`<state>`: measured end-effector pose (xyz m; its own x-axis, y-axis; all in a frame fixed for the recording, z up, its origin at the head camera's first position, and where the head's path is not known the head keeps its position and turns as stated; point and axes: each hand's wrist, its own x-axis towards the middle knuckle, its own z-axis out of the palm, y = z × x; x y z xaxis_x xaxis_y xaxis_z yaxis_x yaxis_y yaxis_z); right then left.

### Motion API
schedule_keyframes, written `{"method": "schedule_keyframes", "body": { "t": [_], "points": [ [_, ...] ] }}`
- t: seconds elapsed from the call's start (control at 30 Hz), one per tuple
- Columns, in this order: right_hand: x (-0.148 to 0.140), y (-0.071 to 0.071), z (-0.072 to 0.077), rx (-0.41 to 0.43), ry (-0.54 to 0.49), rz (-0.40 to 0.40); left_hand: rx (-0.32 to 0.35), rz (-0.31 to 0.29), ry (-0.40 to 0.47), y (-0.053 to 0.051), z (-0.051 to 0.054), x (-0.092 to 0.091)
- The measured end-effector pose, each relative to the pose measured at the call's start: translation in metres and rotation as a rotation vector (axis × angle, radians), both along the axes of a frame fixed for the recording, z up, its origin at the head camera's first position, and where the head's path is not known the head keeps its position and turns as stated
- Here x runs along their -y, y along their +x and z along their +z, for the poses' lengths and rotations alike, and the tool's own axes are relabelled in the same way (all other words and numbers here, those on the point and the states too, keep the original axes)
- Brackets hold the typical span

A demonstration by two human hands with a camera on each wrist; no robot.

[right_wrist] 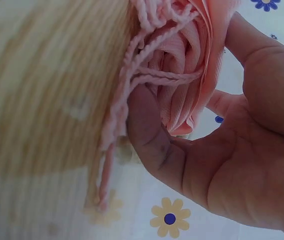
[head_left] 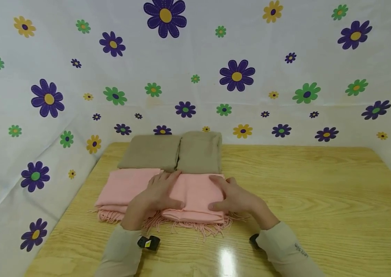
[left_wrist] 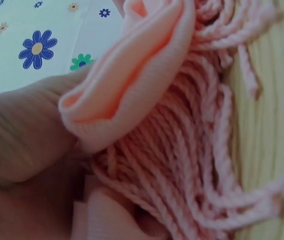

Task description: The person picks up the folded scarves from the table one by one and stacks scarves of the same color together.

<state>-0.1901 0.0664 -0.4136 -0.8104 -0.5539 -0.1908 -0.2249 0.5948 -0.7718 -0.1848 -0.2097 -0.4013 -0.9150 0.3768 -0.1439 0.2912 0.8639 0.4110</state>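
The left hand (head_left: 154, 193) is gripping the left side of the right pink scarf (head_left: 197, 192), its thumb lying on top. The right hand (head_left: 238, 197) is holding the opposite side, its thumb also resting on top and other fingers curling round the edge. The folded scarf is lying on the table (head_left: 320, 200), its fringe (head_left: 205, 229) spreading toward the near side. The left pink scarf (head_left: 126, 186) is lying just left; two khaki cloths, left (head_left: 151, 152) and right (head_left: 200, 152), are sitting on the far side.

Sleeves (head_left: 121, 250) are pale beige, the right bearing dark lettering (head_left: 301, 250). Wrist devices (head_left: 143, 241) are black, the left bearing a yellow patch (head_left: 148, 243).
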Motion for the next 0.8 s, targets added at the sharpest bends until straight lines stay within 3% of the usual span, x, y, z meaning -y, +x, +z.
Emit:
{"method": "schedule_keyframes", "body": {
  "t": [0.37,0.5,0.6,0.8],
  "points": [
    [-0.005,-0.002,0.0,0.029,0.007,-0.013,-0.029,0.048,-0.135,0.011,0.009,-0.019],
    [-0.009,0.0,0.001,0.023,0.033,-0.012,-0.041,0.034,-0.158,0.012,0.008,-0.024],
    [-0.011,0.0,0.001,0.021,0.042,-0.009,-0.013,0.021,-0.115,0.011,0.008,-0.026],
    [-0.008,-0.001,0.001,0.012,0.04,0.001,0.064,0.026,0.066,0.009,0.003,-0.019]
  ]
}}
